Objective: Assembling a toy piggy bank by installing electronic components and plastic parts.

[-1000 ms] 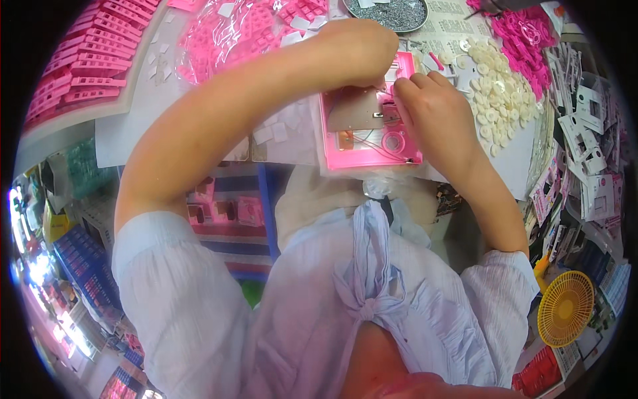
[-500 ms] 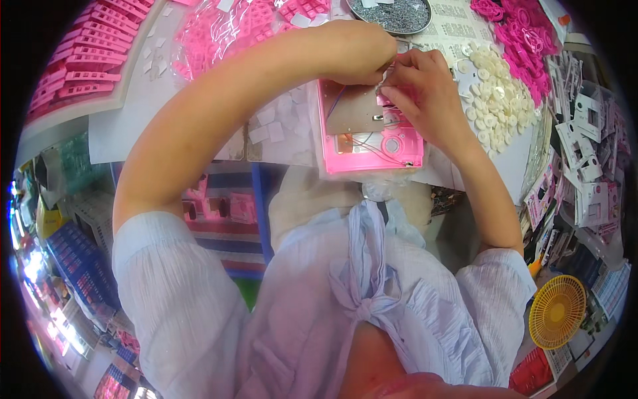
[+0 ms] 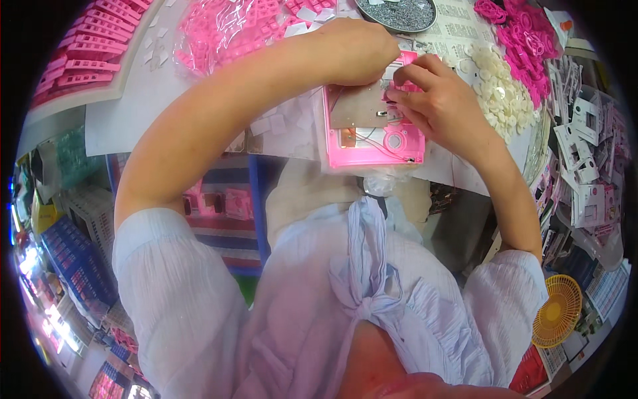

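Note:
An open pink plastic casing lies near the table's front edge, with a flat tan board and thin wires in it. My left hand is curled over the upper part of the casing, knuckles up. Its fingertips are hidden, and I cannot make out what they hold. From the right, my right hand reaches over the casing beside the board. Its thumb and forefinger come together in a pinch at the board's right edge; anything between them is too small to name.
A round metal dish of small screws stands at the back. Cream-white round parts and magenta pieces lie to the right. Bagged pink parts and a tray of pink pieces are at the left. A yellow basket stands lower right.
My right hand has drawn a little to the right and down, uncovering more of the casing's upper part. My left hand stays curled over the casing.

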`<state>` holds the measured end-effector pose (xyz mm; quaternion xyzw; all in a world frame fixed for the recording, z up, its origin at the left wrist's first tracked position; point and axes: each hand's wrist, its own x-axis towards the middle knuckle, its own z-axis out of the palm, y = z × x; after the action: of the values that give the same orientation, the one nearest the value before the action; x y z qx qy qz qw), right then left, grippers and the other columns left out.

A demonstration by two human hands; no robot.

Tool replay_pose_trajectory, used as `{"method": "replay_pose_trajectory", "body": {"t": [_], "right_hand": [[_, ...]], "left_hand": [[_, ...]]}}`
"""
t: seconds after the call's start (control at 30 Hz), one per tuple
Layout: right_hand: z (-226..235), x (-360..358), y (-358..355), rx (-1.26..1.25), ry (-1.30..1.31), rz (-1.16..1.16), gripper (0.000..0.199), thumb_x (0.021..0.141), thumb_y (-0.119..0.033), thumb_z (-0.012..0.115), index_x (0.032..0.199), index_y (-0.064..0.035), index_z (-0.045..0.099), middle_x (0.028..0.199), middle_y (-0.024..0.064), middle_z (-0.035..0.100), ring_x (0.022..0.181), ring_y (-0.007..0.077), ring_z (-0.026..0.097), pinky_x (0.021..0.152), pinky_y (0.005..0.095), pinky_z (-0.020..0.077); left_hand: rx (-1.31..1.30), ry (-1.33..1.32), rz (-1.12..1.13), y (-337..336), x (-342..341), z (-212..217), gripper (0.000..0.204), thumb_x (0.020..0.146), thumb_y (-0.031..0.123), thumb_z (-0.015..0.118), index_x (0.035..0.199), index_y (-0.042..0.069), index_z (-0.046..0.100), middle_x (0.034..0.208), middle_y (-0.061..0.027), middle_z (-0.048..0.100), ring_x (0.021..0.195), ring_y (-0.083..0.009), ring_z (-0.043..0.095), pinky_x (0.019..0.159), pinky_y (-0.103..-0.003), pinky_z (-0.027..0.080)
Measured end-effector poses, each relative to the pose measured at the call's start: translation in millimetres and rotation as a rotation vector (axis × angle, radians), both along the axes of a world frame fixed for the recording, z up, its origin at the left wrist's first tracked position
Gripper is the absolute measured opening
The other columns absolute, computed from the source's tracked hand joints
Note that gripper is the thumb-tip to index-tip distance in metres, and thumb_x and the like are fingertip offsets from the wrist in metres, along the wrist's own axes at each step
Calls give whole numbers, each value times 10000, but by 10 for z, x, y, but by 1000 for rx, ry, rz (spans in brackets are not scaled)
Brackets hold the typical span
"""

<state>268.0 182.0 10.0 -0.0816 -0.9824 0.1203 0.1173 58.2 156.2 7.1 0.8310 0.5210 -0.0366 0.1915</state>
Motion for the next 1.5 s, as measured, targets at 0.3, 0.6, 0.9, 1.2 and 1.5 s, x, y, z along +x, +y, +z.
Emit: {"method": "replay_pose_trajectory", "body": {"t": [0.3,0.6,0.9,1.2,1.5], "right_hand": [[-188,26,-16,-182,156,-129,217,792,-144,754,1001,-83,758,951,69,621,946,285,583,786,405,512],[-184,-61,-218,-118,129,-237,158,812,-121,715,956,-55,716,969,75,626,983,289,575,823,403,487],[-23,-396,-81,-440,391,-410,232,857,-254,740,884,-24,720,827,117,674,760,282,654,687,382,518],[-151,-384,-63,-531,417,-368,171,884,-191,743,903,-22,726,803,113,698,644,239,651,594,349,502],[-78,-158,-355,-692,397,-409,336,886,-160,749,1190,-22,706,877,91,697,639,149,601,587,283,482]], "left_hand": [[295,-460,169,-221,-226,-237,178,897,169,651,1019,53,707,933,-165,719,807,-348,696,749,-457,546],[303,-244,644,-381,-420,-159,357,886,371,697,961,24,731,740,-120,687,691,-307,663,681,-422,524],[534,-624,536,-615,-85,-230,177,810,134,755,951,32,720,792,-120,698,648,-229,671,594,-338,524],[304,-760,580,-700,-70,-152,147,870,131,734,975,29,728,762,-56,689,584,-83,580,550,-254,469],[444,-849,546,-749,-66,-247,94,850,45,749,935,17,717,810,-45,680,628,-82,575,570,-243,450]]}}
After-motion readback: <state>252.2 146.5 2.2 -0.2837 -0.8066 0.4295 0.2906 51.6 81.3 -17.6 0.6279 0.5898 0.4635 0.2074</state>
